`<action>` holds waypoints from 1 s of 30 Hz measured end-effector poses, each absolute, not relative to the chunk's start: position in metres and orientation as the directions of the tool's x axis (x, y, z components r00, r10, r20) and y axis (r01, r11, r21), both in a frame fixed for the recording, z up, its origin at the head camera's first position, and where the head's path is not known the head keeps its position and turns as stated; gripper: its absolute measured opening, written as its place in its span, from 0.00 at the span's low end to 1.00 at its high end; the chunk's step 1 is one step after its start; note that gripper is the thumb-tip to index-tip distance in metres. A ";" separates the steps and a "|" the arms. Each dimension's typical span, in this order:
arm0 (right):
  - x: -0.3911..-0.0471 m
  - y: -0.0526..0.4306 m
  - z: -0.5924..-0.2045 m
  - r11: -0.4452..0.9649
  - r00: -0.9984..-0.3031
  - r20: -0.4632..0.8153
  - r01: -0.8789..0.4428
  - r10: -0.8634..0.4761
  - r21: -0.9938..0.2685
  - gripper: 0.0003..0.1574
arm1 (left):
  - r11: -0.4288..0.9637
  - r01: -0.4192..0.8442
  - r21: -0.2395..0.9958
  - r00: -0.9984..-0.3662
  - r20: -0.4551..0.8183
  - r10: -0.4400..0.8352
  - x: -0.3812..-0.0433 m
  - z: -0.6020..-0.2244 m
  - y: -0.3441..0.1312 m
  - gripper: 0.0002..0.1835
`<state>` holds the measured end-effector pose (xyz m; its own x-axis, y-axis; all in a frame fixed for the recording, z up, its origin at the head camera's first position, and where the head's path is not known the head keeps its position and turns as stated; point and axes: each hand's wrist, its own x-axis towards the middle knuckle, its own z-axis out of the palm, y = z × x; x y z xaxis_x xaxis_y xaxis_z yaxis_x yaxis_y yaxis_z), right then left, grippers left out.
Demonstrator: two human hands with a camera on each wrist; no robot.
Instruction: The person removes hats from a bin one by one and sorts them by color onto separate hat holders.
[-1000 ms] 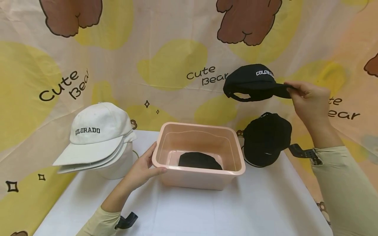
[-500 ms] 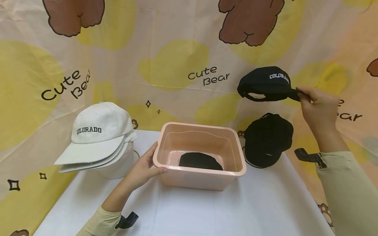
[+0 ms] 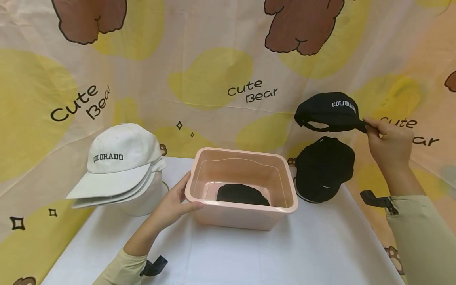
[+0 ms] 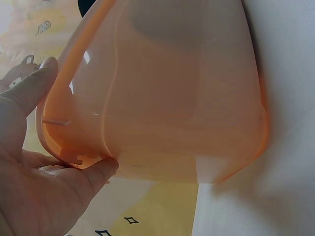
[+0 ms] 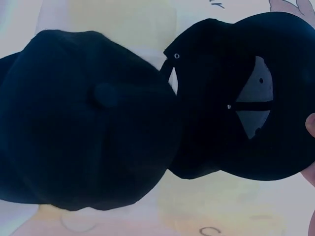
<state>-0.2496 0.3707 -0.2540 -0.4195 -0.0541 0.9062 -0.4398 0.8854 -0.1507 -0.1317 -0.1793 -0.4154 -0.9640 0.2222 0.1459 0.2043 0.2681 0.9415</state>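
Note:
My left hand [image 3: 174, 206] holds the near left corner of a pink plastic bin [image 3: 231, 217], with the thumb on the front rim. In the left wrist view, fingers [image 4: 101, 171] lie against its translucent wall [image 4: 157, 123]. A black cap [image 3: 242, 194] lies inside the bin. My right hand [image 3: 390, 144] pinches the brim of another black cap [image 3: 325, 111] marked COLORADO, holding it in the air. Below it sits a black cap [image 3: 324, 166] on a stand at the right. The right wrist view shows two black caps overlapping, with fingertips [image 5: 311, 125] at the right edge.
Several white COLORADO caps [image 3: 121, 150] are stacked on a white stand [image 3: 149, 198] left of the bin. A white cloth [image 3: 228, 257] covers the table. Behind hangs a yellow and beige bear-print curtain [image 3: 210, 79].
The right hand has carried the COLORADO cap right and slightly down, over the black cap on the stand. The left hand and bin have stayed in place.

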 end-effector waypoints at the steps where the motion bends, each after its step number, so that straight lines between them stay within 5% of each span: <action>1: -0.248 0.372 -0.256 0.888 -0.420 0.905 -0.440 -0.071 -0.135 0.09 | 0.267 0.205 0.942 -0.964 0.147 0.222 -0.132 -0.416 -0.179 0.64; 30: -0.217 0.391 -0.315 0.897 -0.381 0.910 -0.441 -0.165 -0.022 0.09 | 0.259 0.199 0.945 -0.964 0.141 0.225 -0.132 -0.414 -0.179 0.64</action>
